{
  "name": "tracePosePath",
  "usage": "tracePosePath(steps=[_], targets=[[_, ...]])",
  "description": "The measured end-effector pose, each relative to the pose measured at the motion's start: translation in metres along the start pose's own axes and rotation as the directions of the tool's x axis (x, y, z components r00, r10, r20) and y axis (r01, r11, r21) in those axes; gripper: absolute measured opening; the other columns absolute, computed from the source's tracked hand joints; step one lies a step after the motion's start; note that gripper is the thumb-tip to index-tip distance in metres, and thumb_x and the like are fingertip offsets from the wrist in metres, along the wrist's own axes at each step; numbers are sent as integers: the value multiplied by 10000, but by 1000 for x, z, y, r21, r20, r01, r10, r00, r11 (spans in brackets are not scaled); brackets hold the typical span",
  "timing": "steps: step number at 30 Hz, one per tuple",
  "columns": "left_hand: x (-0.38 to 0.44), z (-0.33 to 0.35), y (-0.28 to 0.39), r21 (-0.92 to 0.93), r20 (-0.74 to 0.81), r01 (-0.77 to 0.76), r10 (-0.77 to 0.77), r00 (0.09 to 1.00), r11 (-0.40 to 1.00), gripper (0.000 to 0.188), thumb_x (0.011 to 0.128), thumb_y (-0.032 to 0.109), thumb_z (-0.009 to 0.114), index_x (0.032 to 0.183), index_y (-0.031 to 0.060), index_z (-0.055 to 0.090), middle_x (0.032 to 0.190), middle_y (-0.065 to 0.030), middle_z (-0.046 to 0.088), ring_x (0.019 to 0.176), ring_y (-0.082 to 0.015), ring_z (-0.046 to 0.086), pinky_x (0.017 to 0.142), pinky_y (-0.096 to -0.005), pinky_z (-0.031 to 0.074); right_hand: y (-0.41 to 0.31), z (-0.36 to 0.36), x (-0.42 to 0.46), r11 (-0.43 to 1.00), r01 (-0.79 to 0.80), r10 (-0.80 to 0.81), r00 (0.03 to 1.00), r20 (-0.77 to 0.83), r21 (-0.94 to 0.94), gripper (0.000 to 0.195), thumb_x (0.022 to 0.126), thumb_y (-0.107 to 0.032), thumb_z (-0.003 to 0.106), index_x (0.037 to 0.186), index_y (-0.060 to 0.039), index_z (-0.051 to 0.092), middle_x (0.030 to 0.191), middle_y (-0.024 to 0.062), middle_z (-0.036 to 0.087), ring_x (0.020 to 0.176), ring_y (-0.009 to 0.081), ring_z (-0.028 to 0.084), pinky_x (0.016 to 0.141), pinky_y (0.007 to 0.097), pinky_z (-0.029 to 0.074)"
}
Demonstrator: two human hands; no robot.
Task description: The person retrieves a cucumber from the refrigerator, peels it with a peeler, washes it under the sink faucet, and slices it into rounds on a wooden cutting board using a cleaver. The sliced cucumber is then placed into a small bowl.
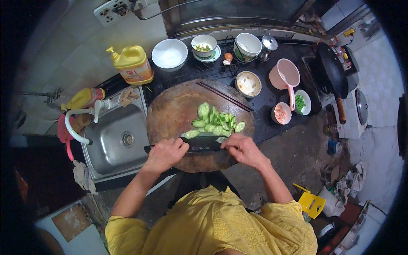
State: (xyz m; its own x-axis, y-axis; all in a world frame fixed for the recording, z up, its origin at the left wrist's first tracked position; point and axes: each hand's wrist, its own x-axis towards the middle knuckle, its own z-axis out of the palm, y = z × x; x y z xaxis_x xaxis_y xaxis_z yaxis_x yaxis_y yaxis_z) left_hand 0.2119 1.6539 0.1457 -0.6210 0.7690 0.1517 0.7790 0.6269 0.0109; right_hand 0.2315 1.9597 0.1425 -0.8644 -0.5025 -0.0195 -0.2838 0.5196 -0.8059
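A thick round wooden chopping block (172,108) lies before me. On it is a pile of oval green vegetable slices (220,119), which look like cucumber or gourd. My left hand (168,152) grips the handle end of a dark-bladed kitchen knife (204,144), whose blade lies crosswise just on my side of the slices. At the blade's right end, the curled fingers of my right hand (244,149) touch a small slice (221,139); whether they pinch it or the blade is hidden. A pair of dark chopsticks (224,96) rests across the block's far right.
Left of the block is a steel sink (108,143) with a white faucet (71,124). Behind stand a yellow jug (132,67), a white bowl (169,54) and an egg (228,56). Rightward are a pink ladle (283,75), a bowl of pinkish food (281,114), chopped greens (299,103) and a wok (331,70).
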Motion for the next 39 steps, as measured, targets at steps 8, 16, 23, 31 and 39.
tracePosePath(steps=[8,16,23,31,39], targets=[[10,-7,8,47,-56,-130,133,990,990,139,702,168,594,833,146,552,713,7,480,674,-138,546,559,-283,435,47,0,5,946,-312,249,871,-424,-84,311,840,3,529,1141,-24,603,1020,192,613,943,354,610,829,391,481],[22,0,13,87,-110,-241,250,962,967,90,703,191,593,778,170,547,693,23,447,638,-121,505,531,-267,380,17,8,14,955,-289,236,878,-417,-67,320,836,-42,602,1156,-32,590,1079,161,607,952,341,599,853,392,478],[33,-10,15,89,-198,-250,263,944,964,82,713,198,603,763,160,551,674,31,442,634,-106,505,532,-260,372,-12,17,50,983,182,-181,975,-130,-6,209,843,-101,645,1044,-48,662,1087,115,641,1053,292,585,917,394,443],[-26,-11,-8,59,-137,6,2,991,998,191,682,178,675,845,142,580,689,9,484,634,-147,530,553,-275,406,35,-9,63,996,87,-90,987,-132,-31,166,857,-121,643,988,-30,685,994,110,677,932,267,632,830,358,490],[-41,37,-3,-172,-212,680,-701,681,713,339,701,264,767,964,121,607,825,-71,563,776,-281,577,620,-385,457,53,-49,137,970,-241,238,909,-343,33,203,863,-199,598,940,-30,679,843,196,662,758,361,653,680,396,507]])
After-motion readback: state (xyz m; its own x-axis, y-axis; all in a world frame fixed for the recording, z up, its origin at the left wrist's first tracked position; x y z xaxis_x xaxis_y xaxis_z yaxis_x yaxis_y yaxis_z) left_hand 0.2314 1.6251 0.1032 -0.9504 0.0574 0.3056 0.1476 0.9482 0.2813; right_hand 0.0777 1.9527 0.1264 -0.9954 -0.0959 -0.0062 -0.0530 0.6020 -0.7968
